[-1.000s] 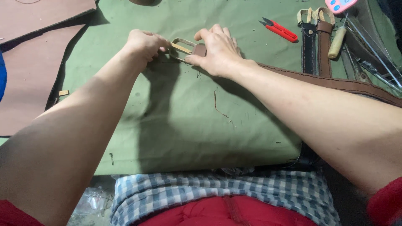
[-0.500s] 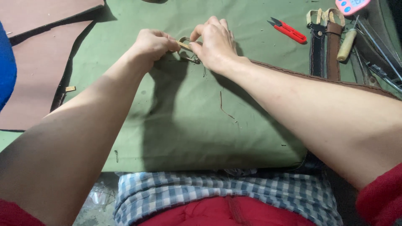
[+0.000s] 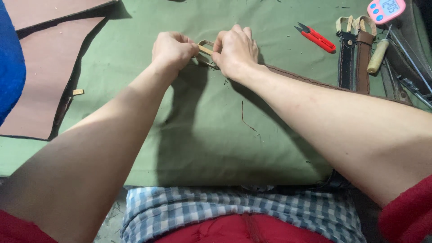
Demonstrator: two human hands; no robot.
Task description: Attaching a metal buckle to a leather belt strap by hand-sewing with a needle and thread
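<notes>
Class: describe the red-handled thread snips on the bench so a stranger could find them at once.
Start at the green cloth-covered worktable and look to its far right. The small red-handled thread snips lie flat there, left of two upright leather straps. They are the only bright red tool, with short dark pointed blades.

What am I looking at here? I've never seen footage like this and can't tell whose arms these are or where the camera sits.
The camera is worn on a person's head and looks down, so both bare arms belong to the wearer. The left hand and right hand meet over a green cloth-covered table and together pinch a metal buckle at the end of a brown leather strap that runs under the right forearm. To the right lie red thread snips, two more straps, a wooden-handled tool and a pink timer. Brown leather sheets lie on the left.
</notes>
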